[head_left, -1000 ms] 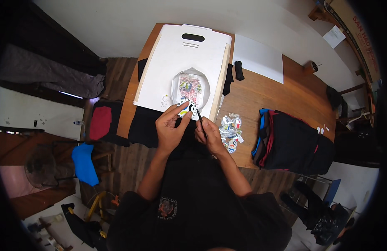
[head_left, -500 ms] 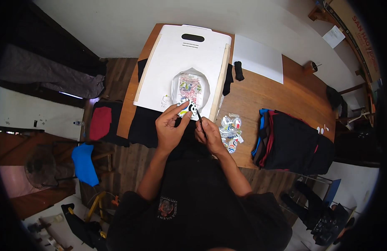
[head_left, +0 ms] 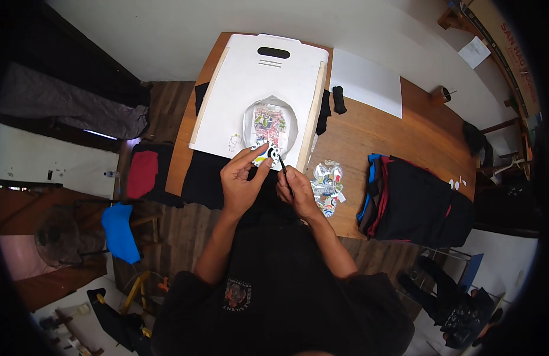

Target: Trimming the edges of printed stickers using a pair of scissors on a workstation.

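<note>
Pinched between the thumb and fingers of my left hand (head_left: 242, 181) is a small printed cutout (head_left: 266, 156), white with black, yellow and green marks. My right hand (head_left: 296, 188) grips a thin black pen-like tool (head_left: 283, 166), its tip at the cutout's right edge. Both hands are over the near edge of a white board (head_left: 227, 95) with a handle slot at its far end. Just beyond the cutout, a round opening in the board shows a pile of colourful printed scraps (head_left: 269, 121). Whether the tool is a blade or tweezers is too small to tell.
Several colourful printed cutouts (head_left: 328, 190) lie on the wooden table (head_left: 360, 139) right of my hands. Farther right is a stack of folded dark cloth (head_left: 425, 202). A white sheet (head_left: 366, 80), a black roll (head_left: 339, 100) and a brown cup (head_left: 441, 95) are toward the back.
</note>
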A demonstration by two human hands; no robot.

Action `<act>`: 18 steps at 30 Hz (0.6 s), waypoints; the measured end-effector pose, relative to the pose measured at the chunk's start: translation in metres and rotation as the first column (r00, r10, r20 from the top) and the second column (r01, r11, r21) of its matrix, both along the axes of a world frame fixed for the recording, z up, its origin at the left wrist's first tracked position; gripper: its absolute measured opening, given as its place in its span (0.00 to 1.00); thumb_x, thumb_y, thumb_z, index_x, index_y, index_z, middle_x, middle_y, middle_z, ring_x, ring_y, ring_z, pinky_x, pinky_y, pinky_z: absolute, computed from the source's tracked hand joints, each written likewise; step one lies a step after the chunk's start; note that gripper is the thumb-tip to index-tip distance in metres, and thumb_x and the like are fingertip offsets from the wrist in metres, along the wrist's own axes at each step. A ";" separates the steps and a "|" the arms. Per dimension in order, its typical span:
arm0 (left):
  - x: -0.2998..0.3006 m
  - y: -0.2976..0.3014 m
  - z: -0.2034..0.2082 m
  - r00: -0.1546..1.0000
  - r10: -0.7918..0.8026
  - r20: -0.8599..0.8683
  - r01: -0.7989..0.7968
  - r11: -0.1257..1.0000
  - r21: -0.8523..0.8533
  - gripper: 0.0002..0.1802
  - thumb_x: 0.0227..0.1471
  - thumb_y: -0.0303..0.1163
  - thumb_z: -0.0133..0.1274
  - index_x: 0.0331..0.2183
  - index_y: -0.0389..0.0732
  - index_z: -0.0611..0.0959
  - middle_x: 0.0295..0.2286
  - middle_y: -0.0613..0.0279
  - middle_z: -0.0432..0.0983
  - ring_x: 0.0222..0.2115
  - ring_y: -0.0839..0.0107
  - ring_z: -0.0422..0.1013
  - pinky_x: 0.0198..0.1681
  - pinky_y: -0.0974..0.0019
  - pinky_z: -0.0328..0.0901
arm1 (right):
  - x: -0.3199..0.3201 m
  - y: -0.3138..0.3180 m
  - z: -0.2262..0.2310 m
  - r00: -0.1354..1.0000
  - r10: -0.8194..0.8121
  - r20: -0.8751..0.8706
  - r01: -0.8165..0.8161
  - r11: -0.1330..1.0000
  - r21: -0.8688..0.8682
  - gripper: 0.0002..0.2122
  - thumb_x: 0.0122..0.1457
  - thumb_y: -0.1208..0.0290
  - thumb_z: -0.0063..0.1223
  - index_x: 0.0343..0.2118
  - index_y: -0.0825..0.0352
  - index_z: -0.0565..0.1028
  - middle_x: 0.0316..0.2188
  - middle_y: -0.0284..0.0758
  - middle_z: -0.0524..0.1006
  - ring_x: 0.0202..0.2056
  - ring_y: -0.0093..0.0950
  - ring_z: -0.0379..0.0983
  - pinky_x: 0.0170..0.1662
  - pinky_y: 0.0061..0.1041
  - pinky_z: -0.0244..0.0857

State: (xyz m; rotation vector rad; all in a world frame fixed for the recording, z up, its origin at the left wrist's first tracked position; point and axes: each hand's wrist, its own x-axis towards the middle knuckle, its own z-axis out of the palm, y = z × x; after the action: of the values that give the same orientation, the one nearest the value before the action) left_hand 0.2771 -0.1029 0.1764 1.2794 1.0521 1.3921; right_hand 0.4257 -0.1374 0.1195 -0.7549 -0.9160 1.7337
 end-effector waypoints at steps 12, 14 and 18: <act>0.000 -0.001 -0.001 1.000 -0.006 0.022 0.006 1.000 0.003 0.19 0.52 0.12 0.58 0.48 0.27 0.81 0.38 0.60 0.76 0.38 0.80 0.72 0.40 0.79 0.67 | -0.002 0.000 -0.001 0.999 0.000 -0.034 0.001 1.000 0.005 0.19 0.72 0.53 0.33 0.30 0.63 0.64 0.13 0.22 0.54 0.14 0.14 0.46 0.19 0.17 0.43; 0.000 -0.001 -0.002 1.000 -0.010 0.022 0.010 1.000 0.006 0.19 0.52 0.12 0.58 0.48 0.27 0.80 0.38 0.59 0.77 0.38 0.79 0.72 0.41 0.78 0.68 | -0.003 0.000 0.001 0.999 -0.002 -0.034 0.002 1.000 0.004 0.19 0.72 0.53 0.33 0.30 0.63 0.64 0.13 0.22 0.54 0.14 0.14 0.46 0.19 0.17 0.43; 0.003 -0.002 -0.001 0.998 -0.013 0.056 0.013 1.000 0.000 0.20 0.52 0.12 0.58 0.48 0.27 0.80 0.39 0.58 0.76 0.40 0.78 0.73 0.42 0.78 0.68 | -0.002 0.000 0.000 1.000 -0.009 -0.027 0.009 1.000 0.004 0.19 0.72 0.53 0.33 0.30 0.63 0.64 0.13 0.22 0.54 0.14 0.14 0.47 0.19 0.17 0.44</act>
State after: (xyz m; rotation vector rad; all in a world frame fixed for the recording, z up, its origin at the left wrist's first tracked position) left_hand 0.2798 -0.1047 0.1758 1.2373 1.0045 1.4104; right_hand 0.4237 -0.1376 0.1192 -0.7299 -0.8964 1.7293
